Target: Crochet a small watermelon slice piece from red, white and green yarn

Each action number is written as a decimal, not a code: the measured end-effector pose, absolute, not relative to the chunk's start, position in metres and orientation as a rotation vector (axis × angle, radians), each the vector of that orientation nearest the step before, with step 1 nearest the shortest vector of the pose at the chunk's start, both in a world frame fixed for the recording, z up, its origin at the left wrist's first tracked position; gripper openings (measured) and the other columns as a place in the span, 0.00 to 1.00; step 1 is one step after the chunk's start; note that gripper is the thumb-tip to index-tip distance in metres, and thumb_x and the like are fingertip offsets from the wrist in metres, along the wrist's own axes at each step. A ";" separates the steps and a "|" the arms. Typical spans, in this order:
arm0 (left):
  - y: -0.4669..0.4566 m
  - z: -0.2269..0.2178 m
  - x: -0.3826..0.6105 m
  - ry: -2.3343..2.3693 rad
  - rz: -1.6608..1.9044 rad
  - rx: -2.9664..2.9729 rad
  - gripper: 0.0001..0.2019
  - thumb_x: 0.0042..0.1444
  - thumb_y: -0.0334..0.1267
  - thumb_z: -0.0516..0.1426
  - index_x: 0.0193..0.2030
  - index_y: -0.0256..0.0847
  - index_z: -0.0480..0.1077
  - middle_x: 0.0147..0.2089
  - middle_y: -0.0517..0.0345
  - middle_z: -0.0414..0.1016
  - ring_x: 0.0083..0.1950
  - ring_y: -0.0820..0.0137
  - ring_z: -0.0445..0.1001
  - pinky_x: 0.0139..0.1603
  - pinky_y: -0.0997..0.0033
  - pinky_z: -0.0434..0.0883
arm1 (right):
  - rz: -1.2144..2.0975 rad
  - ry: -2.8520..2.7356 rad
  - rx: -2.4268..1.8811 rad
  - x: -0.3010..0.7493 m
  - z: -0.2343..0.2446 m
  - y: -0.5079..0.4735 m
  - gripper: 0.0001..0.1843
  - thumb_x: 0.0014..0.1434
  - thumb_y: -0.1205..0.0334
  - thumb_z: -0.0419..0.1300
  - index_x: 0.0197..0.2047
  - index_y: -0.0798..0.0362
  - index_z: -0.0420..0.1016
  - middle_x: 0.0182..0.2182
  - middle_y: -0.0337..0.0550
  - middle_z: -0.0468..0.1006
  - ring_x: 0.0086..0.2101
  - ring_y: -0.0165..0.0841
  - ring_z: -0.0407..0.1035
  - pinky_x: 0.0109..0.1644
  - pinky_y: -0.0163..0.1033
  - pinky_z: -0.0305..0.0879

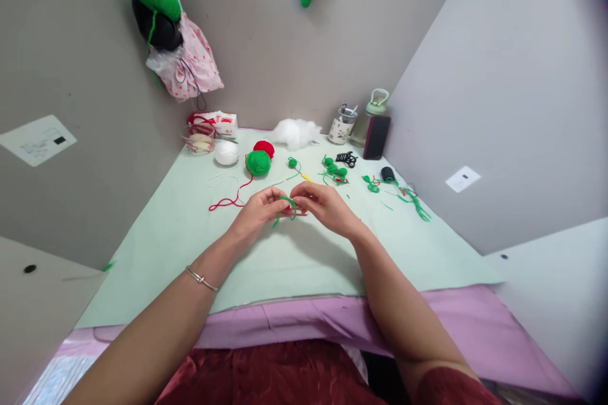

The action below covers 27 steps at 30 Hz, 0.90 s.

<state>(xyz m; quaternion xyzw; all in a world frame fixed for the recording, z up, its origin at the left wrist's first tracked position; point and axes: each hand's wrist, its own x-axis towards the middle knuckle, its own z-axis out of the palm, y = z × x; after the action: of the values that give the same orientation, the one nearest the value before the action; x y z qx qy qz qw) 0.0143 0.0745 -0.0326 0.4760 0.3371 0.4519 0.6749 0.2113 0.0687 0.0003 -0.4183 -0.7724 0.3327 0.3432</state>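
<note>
Over the middle of the table, my left hand [266, 207] is closed on a small piece of green yarn [287, 204], whose loose ends hang below the fingers. My right hand [323, 202] meets it from the right, thumb and fingertips pinched at the same yarn. A bit of red shows between the hands; its shape is too small to tell. Just beyond the fingers lies a crochet hook with a yellow handle [307, 178]. Behind the left hand sit a green yarn ball [258, 163] and a red yarn ball [264, 149], with a red strand [228, 202] trailing toward me.
A white yarn ball [227, 153], white stuffing [295, 133], a pen holder [342, 126], a bottle [368, 120] and a phone [377, 137] line the back. Black scissors [347, 158] and small green knitted pieces [334, 169] lie to the right. Bags [194, 57] hang at the upper left.
</note>
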 end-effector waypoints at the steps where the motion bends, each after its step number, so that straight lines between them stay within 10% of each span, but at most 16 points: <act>1: 0.074 -0.034 0.015 0.758 1.012 1.062 0.16 0.48 0.43 0.73 0.34 0.39 0.73 0.33 0.60 0.79 0.36 0.66 0.80 0.49 0.61 0.75 | 0.870 -2.019 -1.067 0.209 0.000 0.067 0.08 0.68 0.60 0.57 0.40 0.51 0.77 0.32 0.39 0.80 0.31 0.30 0.71 0.37 0.36 0.69; 8: 0.074 -0.037 0.017 0.773 0.998 1.068 0.15 0.47 0.38 0.72 0.31 0.39 0.69 0.31 0.64 0.75 0.36 0.69 0.81 0.51 0.60 0.76 | 0.761 -1.978 -1.005 0.201 -0.004 0.066 0.05 0.64 0.61 0.64 0.35 0.49 0.78 0.34 0.41 0.80 0.34 0.32 0.70 0.41 0.38 0.67; 15: 0.075 -0.037 0.016 0.813 0.979 1.145 0.13 0.45 0.32 0.69 0.29 0.41 0.66 0.29 0.62 0.77 0.36 0.66 0.82 0.42 0.67 0.72 | 0.986 -1.579 -0.924 0.210 0.005 0.069 0.19 0.68 0.39 0.58 0.41 0.46 0.65 0.33 0.37 0.78 0.23 0.29 0.71 0.27 0.35 0.69; 21: 0.074 -0.035 0.013 0.865 0.992 1.214 0.08 0.44 0.31 0.67 0.27 0.41 0.72 0.24 0.65 0.71 0.26 0.74 0.66 0.28 0.73 0.60 | 0.774 -1.162 -0.740 0.242 0.018 0.084 0.18 0.63 0.42 0.67 0.37 0.44 0.65 0.21 0.28 0.60 0.32 0.33 0.76 0.52 0.45 0.77; 27: 0.075 -0.031 0.013 0.793 0.961 1.208 0.11 0.46 0.39 0.71 0.33 0.40 0.76 0.27 0.61 0.76 0.26 0.72 0.71 0.29 0.71 0.67 | 0.603 -1.213 -0.859 0.251 0.020 0.084 0.15 0.62 0.45 0.68 0.38 0.45 0.73 0.22 0.33 0.68 0.31 0.35 0.74 0.50 0.48 0.75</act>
<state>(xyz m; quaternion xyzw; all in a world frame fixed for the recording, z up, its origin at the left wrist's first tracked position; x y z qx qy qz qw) 0.0131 0.0751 -0.0306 0.5308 0.3486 0.4224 0.6467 0.2509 0.0839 0.0202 -0.3851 -0.5436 0.2700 0.6952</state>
